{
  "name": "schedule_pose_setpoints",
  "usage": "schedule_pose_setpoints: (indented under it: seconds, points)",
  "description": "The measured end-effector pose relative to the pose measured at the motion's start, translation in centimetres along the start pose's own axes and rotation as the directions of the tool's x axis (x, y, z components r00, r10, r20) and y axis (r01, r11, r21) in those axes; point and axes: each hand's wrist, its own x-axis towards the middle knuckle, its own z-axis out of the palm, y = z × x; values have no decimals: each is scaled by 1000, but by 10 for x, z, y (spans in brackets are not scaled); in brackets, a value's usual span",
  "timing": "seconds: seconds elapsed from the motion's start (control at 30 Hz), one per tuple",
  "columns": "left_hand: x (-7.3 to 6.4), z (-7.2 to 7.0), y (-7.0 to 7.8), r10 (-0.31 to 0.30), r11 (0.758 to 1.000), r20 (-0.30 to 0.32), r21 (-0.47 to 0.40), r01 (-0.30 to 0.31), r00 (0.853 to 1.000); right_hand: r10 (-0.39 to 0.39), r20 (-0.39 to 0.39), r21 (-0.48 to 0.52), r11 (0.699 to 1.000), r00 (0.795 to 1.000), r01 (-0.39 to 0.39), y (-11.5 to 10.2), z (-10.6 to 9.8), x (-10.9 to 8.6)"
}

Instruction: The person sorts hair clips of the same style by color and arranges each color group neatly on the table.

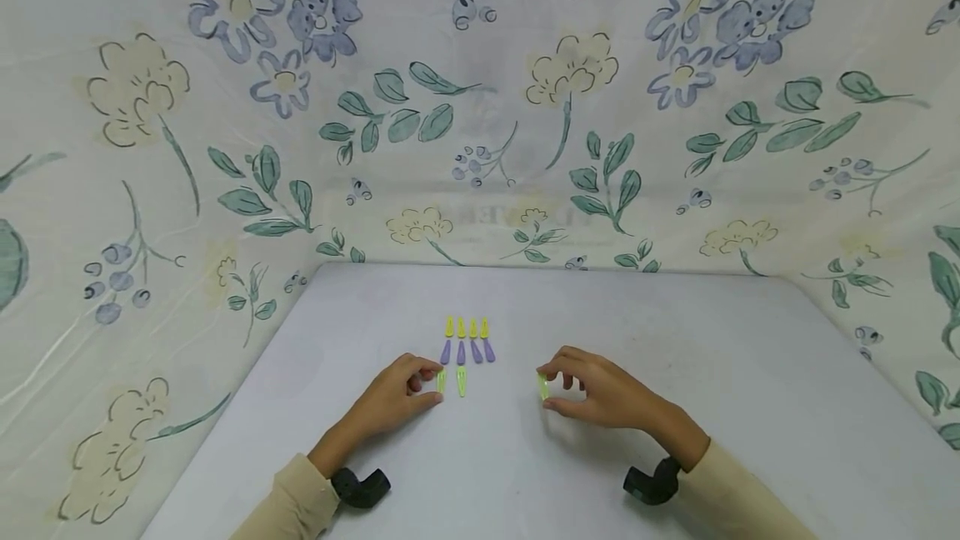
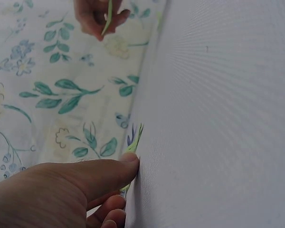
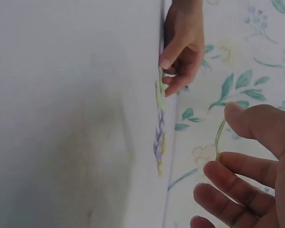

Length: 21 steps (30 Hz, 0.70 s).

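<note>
My left hand (image 1: 401, 394) pinches a light green snap hair clip (image 1: 441, 382) end to end between thumb and forefinger, low at the white tabletop. Just to its right lies another light green hair clip (image 1: 461, 382). My right hand (image 1: 600, 387) holds a third green hair clip (image 3: 219, 137) by its two ends, raised above the table, with the other fingers loosely bent. Beyond the left hand, several purple hair clips (image 1: 461, 352) lie in a row, slightly fanned. Several yellow hair clips (image 1: 461, 328) form another row right behind them.
The white table (image 1: 675, 323) reaches back to a hanging cloth (image 1: 495, 132) printed with flowers and leaves, which also runs along both sides. A black wrist camera (image 1: 362, 488) sits on the left wrist and another black camera (image 1: 651, 482) on the right.
</note>
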Motion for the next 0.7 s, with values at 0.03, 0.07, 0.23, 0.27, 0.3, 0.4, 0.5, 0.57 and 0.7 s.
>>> schedule_pose_setpoints:
  seconds: [0.03, 0.07, 0.23, 0.27, 0.3, 0.4, 0.5, 0.57, 0.7]
  points:
    - [0, 0, 0, -4, 1000, 1, 0, 4, 1000, 0, 3, 0, 1000, 1000, 0, 0, 1, 3]
    - [0, 0, 0, -3, 1000, 1, 1, 3, 1000, 4, 8, 0, 1000, 1000, -4, 0, 1, 6]
    - [0, -1, 0, -5, 1000, -1, -3, 5, 1000, 44, 39, 45, 998, 998, -46, -3, 5, 19]
    - [0, -1, 1, -5, 1000, 0, -4, 5, 1000, 53, 45, 58, 997, 998, -55, -4, 6, 21]
    - [0, -1, 1, -5, 1000, 2, -6, 5, 1000, 60, 49, 67, 996, 997, -63, -5, 8, 24]
    - [0, -2, 2, -6, 1000, 8, -9, 6, 1000, 63, 50, 86, 994, 997, -67, -8, 11, 30]
    - [-1, -2, 2, -10, 1000, 12, -11, 10, 1000, 57, 45, 96, 993, 997, -62, -10, 14, 35]
    - [-1, -2, 3, -13, 1000, 11, -9, 13, 1000, 52, 39, 108, 993, 998, -55, -10, 16, 38]
    - [0, -2, 2, -26, 1000, 13, -3, 26, 1000, 27, 18, 121, 992, 999, -29, -8, 22, 43]
